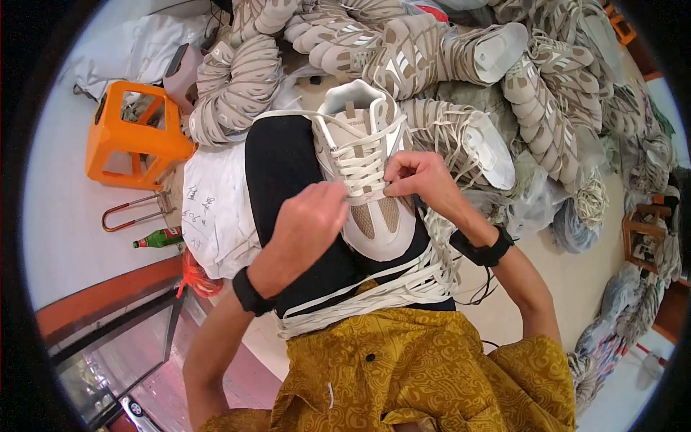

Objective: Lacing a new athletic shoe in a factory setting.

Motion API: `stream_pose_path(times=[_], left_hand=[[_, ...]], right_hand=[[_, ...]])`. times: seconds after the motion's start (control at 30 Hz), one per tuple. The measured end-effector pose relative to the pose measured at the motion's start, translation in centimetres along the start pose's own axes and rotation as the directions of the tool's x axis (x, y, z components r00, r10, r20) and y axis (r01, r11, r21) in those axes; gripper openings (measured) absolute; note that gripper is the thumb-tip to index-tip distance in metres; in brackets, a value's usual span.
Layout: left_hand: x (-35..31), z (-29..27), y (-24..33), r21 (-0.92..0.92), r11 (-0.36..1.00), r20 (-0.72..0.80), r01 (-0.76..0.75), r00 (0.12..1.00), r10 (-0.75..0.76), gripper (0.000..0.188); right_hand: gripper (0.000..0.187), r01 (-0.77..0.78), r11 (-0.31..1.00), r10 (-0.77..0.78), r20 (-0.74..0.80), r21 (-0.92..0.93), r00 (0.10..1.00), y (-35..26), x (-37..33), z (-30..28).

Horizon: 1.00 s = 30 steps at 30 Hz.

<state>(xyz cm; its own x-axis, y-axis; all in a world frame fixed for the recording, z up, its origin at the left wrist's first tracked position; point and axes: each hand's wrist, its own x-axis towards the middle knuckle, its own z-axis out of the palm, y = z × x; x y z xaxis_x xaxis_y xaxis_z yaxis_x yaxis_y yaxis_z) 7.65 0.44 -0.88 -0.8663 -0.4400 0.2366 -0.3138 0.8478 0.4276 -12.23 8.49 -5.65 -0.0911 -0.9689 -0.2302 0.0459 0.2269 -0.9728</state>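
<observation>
A beige and white shoe upper (382,243) rests on my lap, its toe toward me and its collar away. Cream shoelace (360,161) crosses its front opening in several rows. At the lowest row, my left hand (308,219) is closed on the lace from the left side, with its fingertips partly hidden. Thumb and forefinger of my right hand (426,181) pinch at the right end of that row. Under the upper lies black cloth (277,162). Loose cream laces (410,284) lie in a bundle across my lap.
Stacks of nested shoe uppers (241,90) cover the floor ahead and to the right. An orange plastic stool (137,147), a green bottle (157,238) and a white sack (219,209) are at left. Coiled laces (592,201) hang at right near a wooden stool (643,234).
</observation>
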Motion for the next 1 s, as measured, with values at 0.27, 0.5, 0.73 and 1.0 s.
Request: stream_pose_path(times=[0.27,0.5,0.73,1.0], left_hand=[[0.3,1.7,0.9,0.42,0.899,0.025,-0.123,0.992,0.124,0.014],[0.3,1.3,1.0,0.112,0.994,-0.072,0.008,0.997,0.0,0.01],[0.6,-0.5,0.9,-0.128,0.992,-0.098,-0.019,0.995,0.006,0.02],[1.4,0.1,-0.2,0.317,0.938,-0.008,-0.139,0.989,0.149,0.022]], right_hand=[[0.012,-0.003,0.999,0.002,-0.026,-0.042,1.0,-0.3,-0.1,0.2],[0.01,0.02,0.998,-0.017,-0.047,0.064,0.999,0.2,0.2,0.0],[0.009,0.044,0.998,-0.042,-0.046,0.053,0.998,0.2,0.1,0.1],[0.022,0.228,0.921,-0.238,0.006,-0.316,0.971,-2.0,0.4,0.1]])
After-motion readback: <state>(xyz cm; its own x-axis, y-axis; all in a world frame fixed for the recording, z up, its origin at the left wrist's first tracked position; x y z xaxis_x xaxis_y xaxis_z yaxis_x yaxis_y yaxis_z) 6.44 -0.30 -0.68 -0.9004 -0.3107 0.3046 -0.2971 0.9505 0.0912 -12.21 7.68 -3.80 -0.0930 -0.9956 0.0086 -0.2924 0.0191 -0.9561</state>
